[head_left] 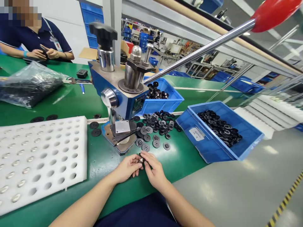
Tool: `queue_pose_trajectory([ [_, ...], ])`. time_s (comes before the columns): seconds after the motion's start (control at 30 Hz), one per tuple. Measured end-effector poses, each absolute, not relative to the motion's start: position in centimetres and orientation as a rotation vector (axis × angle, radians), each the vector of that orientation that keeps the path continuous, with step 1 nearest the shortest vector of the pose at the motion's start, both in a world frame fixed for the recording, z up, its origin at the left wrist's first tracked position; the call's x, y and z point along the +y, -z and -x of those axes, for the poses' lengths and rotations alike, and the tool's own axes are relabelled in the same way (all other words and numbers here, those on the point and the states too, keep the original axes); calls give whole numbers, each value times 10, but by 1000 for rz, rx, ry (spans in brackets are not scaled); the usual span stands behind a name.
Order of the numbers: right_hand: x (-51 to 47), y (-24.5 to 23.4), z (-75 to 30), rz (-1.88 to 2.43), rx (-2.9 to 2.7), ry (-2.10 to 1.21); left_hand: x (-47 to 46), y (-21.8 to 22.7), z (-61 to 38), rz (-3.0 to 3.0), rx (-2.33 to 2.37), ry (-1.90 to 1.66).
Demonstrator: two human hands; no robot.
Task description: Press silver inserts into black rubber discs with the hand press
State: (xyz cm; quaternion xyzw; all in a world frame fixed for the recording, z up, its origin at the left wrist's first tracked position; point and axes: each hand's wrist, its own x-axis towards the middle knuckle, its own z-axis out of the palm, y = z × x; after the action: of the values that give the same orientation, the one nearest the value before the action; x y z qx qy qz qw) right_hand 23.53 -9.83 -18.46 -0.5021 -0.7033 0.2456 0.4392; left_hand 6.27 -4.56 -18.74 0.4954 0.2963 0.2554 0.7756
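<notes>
Just in front of the press, my left hand (127, 167) and my right hand (154, 167) meet at the fingertips. Between them they pinch a small black part with a bright metal piece (141, 160) in it; fingers cover most of it. Beyond my hands lie many loose black plastic discs (156, 143), some with ringed centres. The blue hand press (127, 105) stands behind my left hand, with a metal block (122, 126) on its base. Its long lever (203, 49) ends in a red knob (276, 15).
On the left lies a white foam tray (81, 138) with round holes, many holding silvery pieces. Blue bins (201, 148) of black parts stand right and behind the press. A plastic bag (30, 83) lies at far left. Across the green table (106, 201), a person (35, 41) handles something dark.
</notes>
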Motion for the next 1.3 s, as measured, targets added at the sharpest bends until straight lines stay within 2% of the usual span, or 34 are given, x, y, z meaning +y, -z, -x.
queue_pose_trajectory([
  [0.17,-100,178,-250,1264,-1969,-686,-46,190,-64,-1070,703,-615],
  [0.37,-56,184,-320,1807,-1665,-232,-42,189,-64,-1028,717,-594],
  [0.5,-33,199,-348,1963,-1527,-122,-43,184,-62,-1029,767,-572],
  [0.8,-40,198,-343,1842,-1542,-38,-48,183,-66,-1059,764,-639],
  [1.07,-101,206,-264,1472,-1891,-273,-50,189,-69,-1060,824,-788],
  [1.3,-104,216,-262,1535,-1864,-246,-49,186,-70,-1141,853,-845],
])
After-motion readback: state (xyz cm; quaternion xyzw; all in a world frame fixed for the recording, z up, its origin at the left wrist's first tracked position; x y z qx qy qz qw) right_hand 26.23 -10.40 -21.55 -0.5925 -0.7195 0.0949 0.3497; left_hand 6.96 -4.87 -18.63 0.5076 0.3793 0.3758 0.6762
